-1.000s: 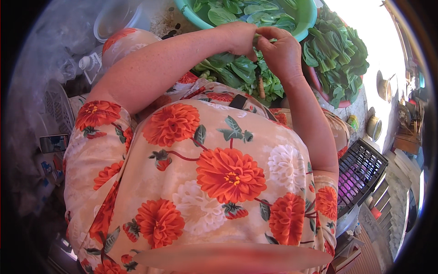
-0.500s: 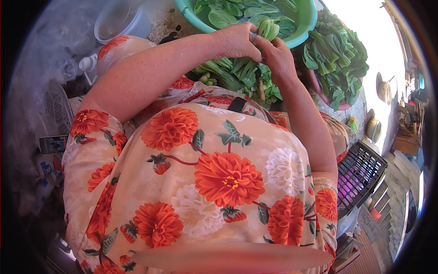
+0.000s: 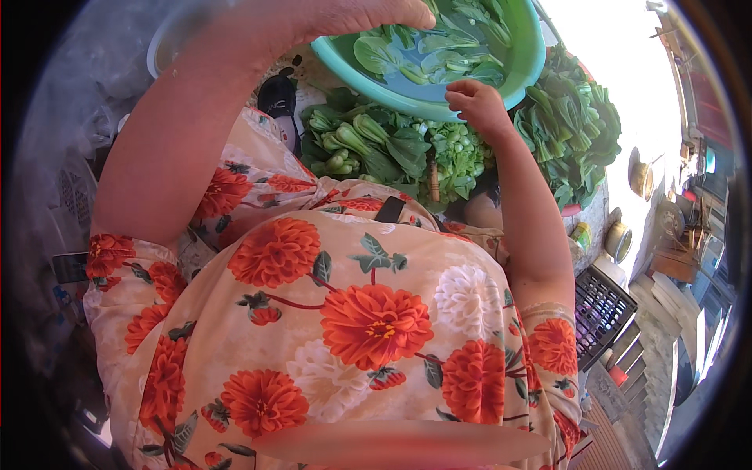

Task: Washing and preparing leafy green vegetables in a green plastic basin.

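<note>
We take the teal basin (image 3: 523, 69) as our landmark; it sits at the top of the view, holding water and loose green leaves (image 3: 439, 47). Our left hand (image 3: 368, 14) lies over the basin's near-left rim, palm down above the leaves; only the back of the hand and the knuckles show, so we cannot tell whether its fingers are spread or holding anything. Our right hand (image 3: 478, 100) sits at the basin's near edge, just under the rim; its fingers are curled in toward the palm in a loose fist, touching or nearly touching the rim, and we cannot tell if a stem is pinched inside. Directly below the basin, between our two forearms, lies a pile of bok choy (image 3: 376, 145) with pale green stalks and dark leaves, stalks pointing left. A second heap of leafy greens (image 3: 576, 129) lies to the right of the basin, beyond the right wrist. A dark sandal (image 3: 278, 98) shows below-left of the basin, beside the pile. Further right and below the basin we note a black plastic crate (image 3: 603, 309) and small metal pots (image 3: 641, 178) on the ground. Our floral dress (image 3: 352, 329) with orange flowers fills the lower view.
</note>
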A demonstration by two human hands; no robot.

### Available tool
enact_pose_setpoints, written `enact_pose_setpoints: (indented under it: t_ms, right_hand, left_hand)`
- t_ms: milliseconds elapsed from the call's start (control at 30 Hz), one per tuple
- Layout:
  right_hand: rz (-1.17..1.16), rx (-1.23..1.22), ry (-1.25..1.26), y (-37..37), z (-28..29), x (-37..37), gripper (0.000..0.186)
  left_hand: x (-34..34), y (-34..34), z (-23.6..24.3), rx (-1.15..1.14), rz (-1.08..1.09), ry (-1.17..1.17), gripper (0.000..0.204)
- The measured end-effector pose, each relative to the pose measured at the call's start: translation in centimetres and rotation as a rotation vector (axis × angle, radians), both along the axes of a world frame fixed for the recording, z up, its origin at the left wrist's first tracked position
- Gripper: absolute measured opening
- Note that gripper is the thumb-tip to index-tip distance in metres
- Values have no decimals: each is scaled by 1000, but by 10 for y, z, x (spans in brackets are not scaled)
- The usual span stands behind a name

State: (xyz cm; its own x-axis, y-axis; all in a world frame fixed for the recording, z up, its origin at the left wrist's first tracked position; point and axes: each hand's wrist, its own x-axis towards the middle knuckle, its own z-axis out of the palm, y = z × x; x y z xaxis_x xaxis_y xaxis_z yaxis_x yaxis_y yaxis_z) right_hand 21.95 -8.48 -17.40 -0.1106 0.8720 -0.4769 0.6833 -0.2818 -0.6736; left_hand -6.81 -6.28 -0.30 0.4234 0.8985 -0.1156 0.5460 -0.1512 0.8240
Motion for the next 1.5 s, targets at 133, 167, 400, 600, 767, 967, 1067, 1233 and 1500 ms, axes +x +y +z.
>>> enact_pose_setpoints:
  t_ms: [133, 167, 400, 600, 767, 967, 1067, 1233, 1500]
  right_hand:
    - [-206, 22, 24, 107, -17, 24, 35]
    - [-284, -2, 42, 126, -33, 37, 39]
    - [-548, 0, 59, 237, -103, 64, 56]
    - [-332, -139, 50, 229, -127, 62, 40]
    - [-23, 400, -656, 259, -160, 105, 38]
    - [165, 263, -108, 309, -63, 48, 34]
    - [227, 249, 73, 300, -10, 14, 35]
    - [146, 206, 540, 295, 34, -3, 29]
    - [-225, 221, -103, 371, -129, 22, 56]
  left_hand:
    - [3, 41, 5, -71, -48, 107, 55]
    - [5, 53, -5, -82, -52, 101, 55]
    - [10, 103, -47, 75, 31, 159, 44]
    - [11, 108, -51, 9, 17, 196, 45]
    - [37, 160, -65, -63, -37, 268, 45]
    - [86, 231, -103, -15, -34, 343, 53]
    - [92, 236, -128, 187, -11, 304, 56]
    - [95, 255, -114, -99, 100, 268, 46]
    - [89, 260, -94, -226, 366, -336, 34]
